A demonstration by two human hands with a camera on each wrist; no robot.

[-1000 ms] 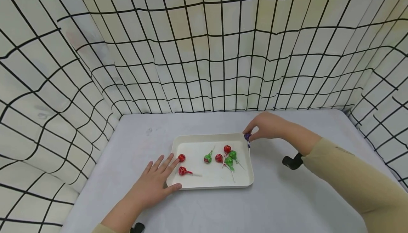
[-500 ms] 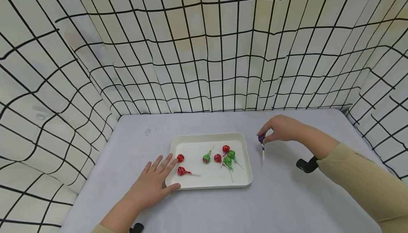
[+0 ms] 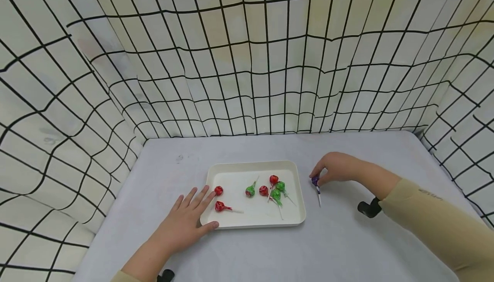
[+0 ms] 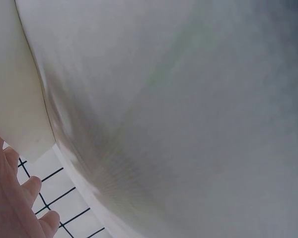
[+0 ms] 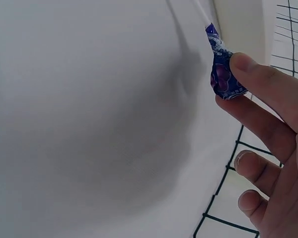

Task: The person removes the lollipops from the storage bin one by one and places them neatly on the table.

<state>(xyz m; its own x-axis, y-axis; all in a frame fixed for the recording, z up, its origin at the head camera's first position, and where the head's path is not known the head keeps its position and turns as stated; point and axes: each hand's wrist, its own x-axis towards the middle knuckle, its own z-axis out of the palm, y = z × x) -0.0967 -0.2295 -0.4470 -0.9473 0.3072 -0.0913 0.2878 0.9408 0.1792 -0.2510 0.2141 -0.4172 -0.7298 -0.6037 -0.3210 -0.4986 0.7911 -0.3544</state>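
Between thumb and forefinger my right hand (image 3: 339, 167) pinches a purple-wrapped lollipop (image 5: 222, 74) by its head, just right of the white tray (image 3: 247, 227). Its white stick points toward the near side of the table. My left hand (image 3: 188, 218) lies with fingers spread over the tray's left edge, its fingertips next to a red lollipop (image 3: 218, 190). Another red lollipop (image 3: 220, 206) lies below that one. A green lollipop (image 3: 250, 191) sits mid-tray. Red and green lollipops (image 3: 275, 195) cluster toward the tray's right side.
A white cloth covers the table (image 3: 347, 243). Black-gridded white sheeting (image 3: 270, 67) rises behind the table and at both sides. Black wrist devices (image 3: 369, 208) are worn on both wrists.
My right hand has carried the purple lollipop from the tray's upper right corner out to the right, then lower toward the table. The left hand stays put on the tray.
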